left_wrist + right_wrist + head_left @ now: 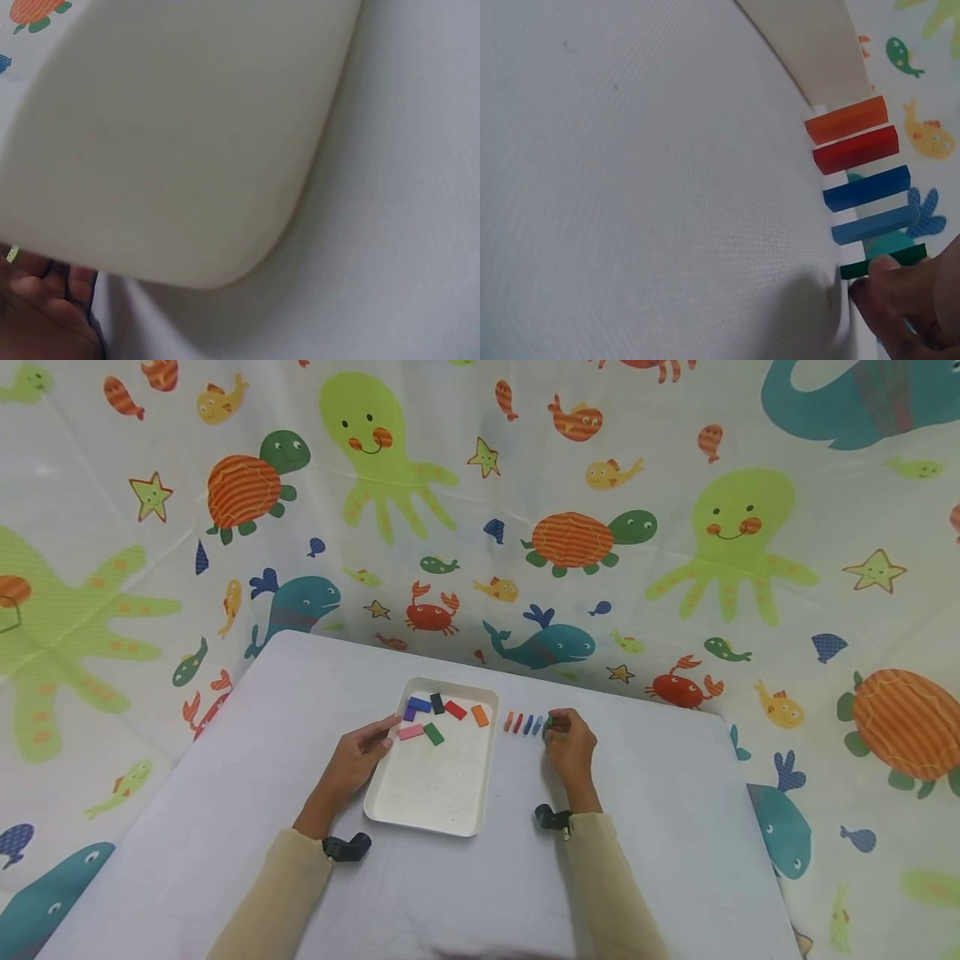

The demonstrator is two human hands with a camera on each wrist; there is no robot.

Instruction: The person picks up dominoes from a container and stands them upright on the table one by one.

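Your left hand (356,760) holds the shallow white rectangular tray (427,789) by its left rim; it looks like stiff, light plastic, so a mild hold there should do. Across the white-covered table (667,777), your right hand (572,752) pinches the thin green rectangular block (909,256) between thumb and fingers, at the row's right end; whether its base touches down, you cannot tell. Expect it rigid, light, smooth, hardly fragile, but tippy: take its broad faces, high up. Beside it stand matching light blue (875,225), dark blue (867,189), red (856,150) and orange (847,120) blocks, near enough to be knocked.
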